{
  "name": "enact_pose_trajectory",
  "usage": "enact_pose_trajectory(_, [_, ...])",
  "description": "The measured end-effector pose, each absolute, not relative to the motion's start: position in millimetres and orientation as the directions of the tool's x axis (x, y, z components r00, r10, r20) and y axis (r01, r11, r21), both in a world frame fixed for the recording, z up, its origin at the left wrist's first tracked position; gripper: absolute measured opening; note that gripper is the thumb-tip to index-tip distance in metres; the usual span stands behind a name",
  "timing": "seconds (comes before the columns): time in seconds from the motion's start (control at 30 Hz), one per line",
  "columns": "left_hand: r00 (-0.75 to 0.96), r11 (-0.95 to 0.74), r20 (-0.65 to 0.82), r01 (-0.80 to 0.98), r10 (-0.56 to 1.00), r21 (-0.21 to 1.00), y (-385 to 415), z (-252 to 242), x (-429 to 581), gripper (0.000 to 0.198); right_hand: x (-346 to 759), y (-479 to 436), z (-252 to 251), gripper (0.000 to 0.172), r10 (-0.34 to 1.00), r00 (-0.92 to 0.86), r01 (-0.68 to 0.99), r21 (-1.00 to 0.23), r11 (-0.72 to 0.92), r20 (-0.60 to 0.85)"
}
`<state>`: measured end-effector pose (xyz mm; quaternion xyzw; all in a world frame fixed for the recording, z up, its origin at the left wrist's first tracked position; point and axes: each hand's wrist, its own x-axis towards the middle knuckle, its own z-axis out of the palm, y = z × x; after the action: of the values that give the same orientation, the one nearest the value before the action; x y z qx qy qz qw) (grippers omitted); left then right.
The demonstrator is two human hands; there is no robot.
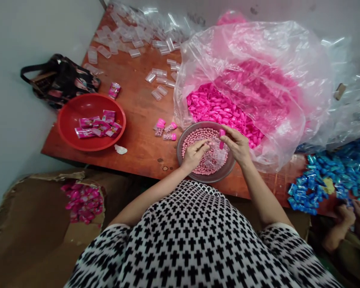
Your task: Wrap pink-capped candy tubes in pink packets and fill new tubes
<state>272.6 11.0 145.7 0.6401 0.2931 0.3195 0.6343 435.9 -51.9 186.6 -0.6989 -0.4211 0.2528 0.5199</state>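
Observation:
Over a grey bowl [180,160] of small pink balls [195,138], my left hand [194,155] is closed in a pinch; what its fingertips hold is too small to make out. My right hand [237,146] grips a bright pink cap [222,139] between thumb and fingers at the bowl's right side. Clear plastic containers [216,158] lie on the balls between my hands. Left of the bowl lie several small capped containers [169,137] with pink balls inside. Behind my right hand, a large clear bag [258,48] spills pink caps [219,106].
A red bowl [63,132] holds pink packets [100,127]; a dark handbag [75,80] sits behind it. Clear containers [132,36] lie scattered at the back. Blue packets [315,176] are piled right, near another person's hands [345,216]. A cardboard box [24,224] stands lower left.

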Motion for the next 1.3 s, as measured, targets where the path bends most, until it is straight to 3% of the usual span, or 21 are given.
enact_pose_trajectory(0.2, [0.659, -0.046, 0.055, -0.031, 0.750, 0.998, 31, 140, 265, 0.033, 428, -47, 203, 0.032, 0.976, 0.182, 0.610, -0.792, -0.015, 0.122])
enact_pose_trajectory(0.5, [0.701, -0.055, 0.051, -0.016, 0.711, 0.998, 37, 142, 259, 0.029, 428, -50, 201, 0.022, 0.994, 0.012, 0.706, -0.705, 0.069, 0.109])
enact_pose_trajectory(0.77, [0.798, -0.304, 0.197, -0.019, 0.569, 0.953, 48, 162, 252, 0.023, 413, -61, 202, 0.016, 0.982, 0.038, 0.758, -0.646, 0.092, 0.185])
enact_pose_trajectory(1.0, [0.848, -0.292, 0.193, -0.047, 0.494, 0.955, 44, 188, 248, 0.022, 420, -66, 235, 0.019, 0.989, -0.038, 0.659, -0.740, 0.133, 0.144])
enact_pose_trajectory(1.17, [0.725, -0.270, 0.223, -0.053, 0.651, 0.961, 33, 188, 256, 0.022, 415, -64, 236, 0.009, 0.968, -0.015, 0.787, -0.594, 0.167, 0.252])
enact_pose_trajectory(1.3, [0.666, -0.246, 0.185, -0.002, 0.722, 0.969, 25, 177, 264, 0.022, 417, -59, 219, 0.013, 0.964, 0.053, 0.778, -0.615, 0.124, 0.261])
